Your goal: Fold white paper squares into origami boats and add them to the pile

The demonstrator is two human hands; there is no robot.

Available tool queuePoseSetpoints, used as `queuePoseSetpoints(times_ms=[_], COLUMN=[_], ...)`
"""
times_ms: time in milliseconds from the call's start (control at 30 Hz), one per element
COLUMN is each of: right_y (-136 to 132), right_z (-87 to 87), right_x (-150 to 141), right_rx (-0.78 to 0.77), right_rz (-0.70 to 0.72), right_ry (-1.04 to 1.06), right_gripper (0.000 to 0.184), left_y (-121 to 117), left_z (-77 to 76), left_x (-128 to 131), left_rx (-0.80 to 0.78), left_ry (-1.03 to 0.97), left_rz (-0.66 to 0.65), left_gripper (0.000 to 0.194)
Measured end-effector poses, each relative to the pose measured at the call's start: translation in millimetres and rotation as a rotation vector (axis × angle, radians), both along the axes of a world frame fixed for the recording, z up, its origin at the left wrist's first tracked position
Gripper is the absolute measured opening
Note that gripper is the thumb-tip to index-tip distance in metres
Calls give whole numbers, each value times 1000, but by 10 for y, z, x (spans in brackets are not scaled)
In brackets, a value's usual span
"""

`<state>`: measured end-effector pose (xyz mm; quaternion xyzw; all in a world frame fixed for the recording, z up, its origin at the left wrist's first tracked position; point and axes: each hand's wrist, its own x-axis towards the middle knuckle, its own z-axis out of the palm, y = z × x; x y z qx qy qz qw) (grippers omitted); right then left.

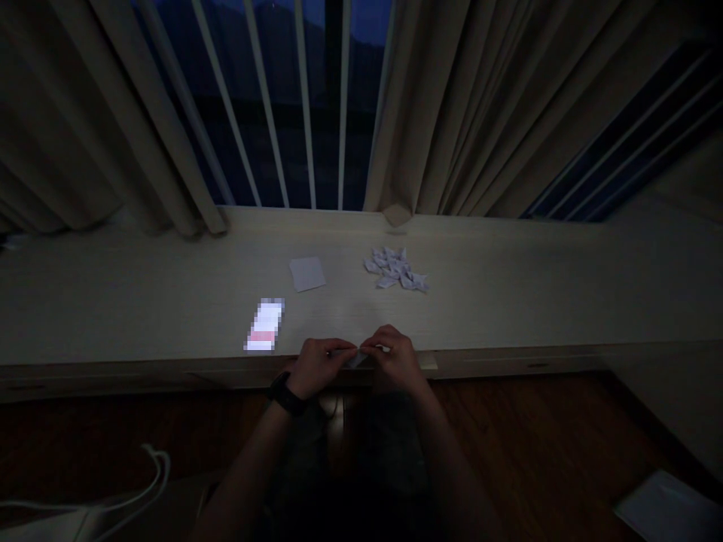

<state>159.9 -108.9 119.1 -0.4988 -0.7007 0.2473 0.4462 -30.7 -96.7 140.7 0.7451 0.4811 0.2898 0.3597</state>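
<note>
Between my two hands, at the front edge of the pale ledge, is a small piece of folded paper (357,359). My left hand (321,364), with a dark watch (286,394) on the wrist, pinches its left side. Thumb and fingers of my right hand (394,357) are closed on the other side, and the fingertips of both hands meet. Much of the paper is hidden by my fingers. Beyond my hands lies a flat stack of square paper (308,274). To its right is a loose heap of several small folded paper pieces (396,269).
A lit phone (265,325), its screen blurred out, lies left of my hands on the ledge (525,293). Curtains (452,105) and a barred window stand behind. White cables (161,470) are at the lower left, and a pale flat object (669,508) is at the lower right.
</note>
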Motion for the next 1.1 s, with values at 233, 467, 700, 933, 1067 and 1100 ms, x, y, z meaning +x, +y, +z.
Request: queuePoseSetpoints(times_ms=[233,467,700,933,1067,1100], right_y=[-35,5,7,-8,-15,-16], right_z=[36,-29,-43,-34,-41,-43], right_x=[4,63,102,148,176,183], right_rx=[-111,-202,-218,-319,-422,-448], right_rz=[77,84,112,91,129,137], right_ry=[-70,-52,-50,5,80,96], right_gripper=[7,3,7,10,16,17], left_y=[21,64,84,88,83,84], left_z=[-24,-110,-89,-46,-28,-28], left_x=[-23,-41,-44,-44,-43,-44], left_rx=[10,-90,-187,-217,-194,-193], left_ry=[91,-9,-137,-141,-70,-56], left_rz=[41,52,15,-6,7,10], left_gripper=[20,21,21,20,23,24])
